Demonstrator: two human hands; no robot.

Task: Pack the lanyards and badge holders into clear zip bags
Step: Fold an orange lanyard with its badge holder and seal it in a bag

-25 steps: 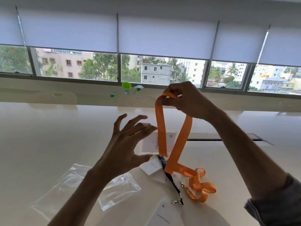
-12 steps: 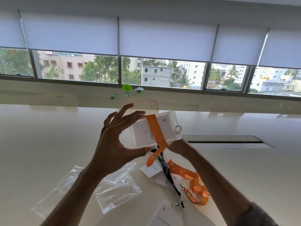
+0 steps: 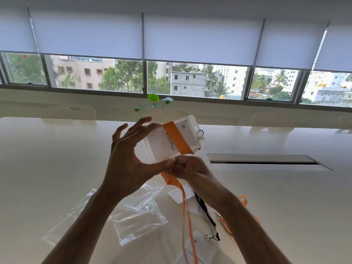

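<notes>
A long pale cream table (image 3: 57,168) stretches toward the windows, and everything sits on or over its near end. On it, below and left of the raised hands, lie several clear plastic zip bags (image 3: 139,220), flat and overlapping. To the right of those bags a dark navy lanyard (image 3: 206,214) runs down toward a small metal clip, partly under the right forearm, with loops of another orange strap showing past that arm.

Above the bags, the left hand (image 3: 129,162) is spread wide: thumb under the lower edge and fingertips on the upper edge of a clear, white-carded rectangular badge holder (image 3: 165,144). The holder is held off the table, its face toward the viewer, long axis tilted from lower left up to upper right, its metal ring end pointing up and right.

A flat orange ribbon lanyard (image 3: 178,139) crosses the holder's face as a band, across its long axis, then trails downward past the bags. The right hand (image 3: 187,166), fingers curled, pinches that lanyard at the holder's lower edge.
</notes>
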